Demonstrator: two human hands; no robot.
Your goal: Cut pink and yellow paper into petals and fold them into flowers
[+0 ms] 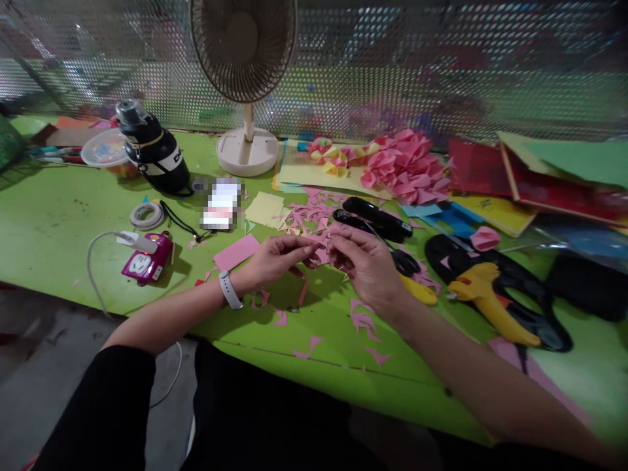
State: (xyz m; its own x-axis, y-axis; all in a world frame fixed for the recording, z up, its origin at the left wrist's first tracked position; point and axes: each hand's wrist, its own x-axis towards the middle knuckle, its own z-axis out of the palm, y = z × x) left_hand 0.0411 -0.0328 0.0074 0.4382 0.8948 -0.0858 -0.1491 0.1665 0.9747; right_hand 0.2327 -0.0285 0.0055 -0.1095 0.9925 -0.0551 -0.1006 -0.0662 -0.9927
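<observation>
My left hand [280,256], a pale watch band on its wrist, is closed with its fingertips pinched together. Facing it, my right hand [364,267] also pinches, its fingertips a little apart from the left ones. What either hand holds, if anything, is too small to make out against the pink scraps [314,212] behind. Under the hands, more pink paper cuttings [362,320] are scattered on the green table [275,350]. A black stapler [377,219] lies just beyond my right hand, and black-handled scissors [406,263] lie beside it, partly hidden by that hand.
Pink paper petals [409,163] are heaped at the back, right of a fan [248,154]. A yellow glue gun [490,301] rests at right. Leftward are a phone [222,206], a black bottle [157,154], a tape roll [147,214] and a magenta device [147,261] with a cable.
</observation>
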